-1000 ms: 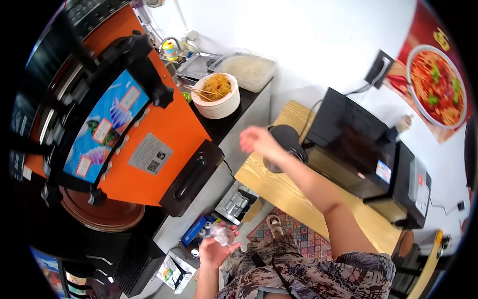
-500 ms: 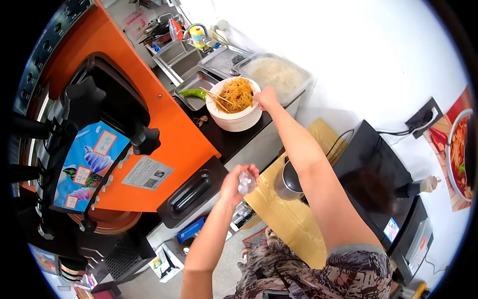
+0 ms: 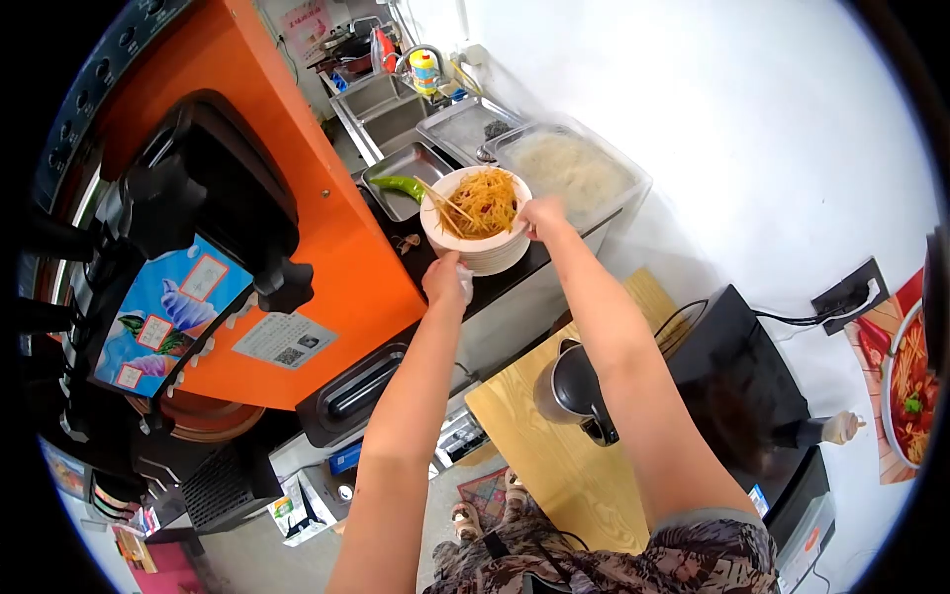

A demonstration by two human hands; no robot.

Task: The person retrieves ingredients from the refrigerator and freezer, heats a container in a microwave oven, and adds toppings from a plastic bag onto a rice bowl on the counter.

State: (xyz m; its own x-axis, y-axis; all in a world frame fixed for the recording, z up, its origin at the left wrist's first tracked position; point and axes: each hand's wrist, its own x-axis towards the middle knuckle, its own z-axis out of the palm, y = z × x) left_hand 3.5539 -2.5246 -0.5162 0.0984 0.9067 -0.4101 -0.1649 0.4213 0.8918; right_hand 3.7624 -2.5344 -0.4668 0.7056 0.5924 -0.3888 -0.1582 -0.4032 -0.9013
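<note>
A white plate point(image 3: 436, 233) of thin yellow strips point(image 3: 483, 205) with dark red bits sits atop a stack of white plates point(image 3: 495, 261). Light wooden chopsticks point(image 3: 442, 201) lean on the food at its left. My right hand point(image 3: 545, 217) pinches the top plate's right rim. At the front left of the stack, my left hand point(image 3: 445, 277) is closed around crumpled clear plastic point(image 3: 464, 283), its fingertips at the plate's rim. Whether those fingertips grip the rim is partly hidden. A green pepper point(image 3: 401, 186) lies in a metal tray point(image 3: 408, 158) just behind.
Behind the plates are a clear tub point(image 3: 584, 168) of pale contents, another tray point(image 3: 465, 124) and a sink point(image 3: 391, 111). An orange machine point(image 3: 346, 247) stands left. Nearer me, a wooden table point(image 3: 534, 465) holds a metal pot point(image 3: 569, 384); a black appliance point(image 3: 727, 386) is right.
My left hand, with the clear plastic, has moved up and forward from mid-air to the plate's front-left edge. My right hand stays at the right rim. The camera view has shifted slightly.
</note>
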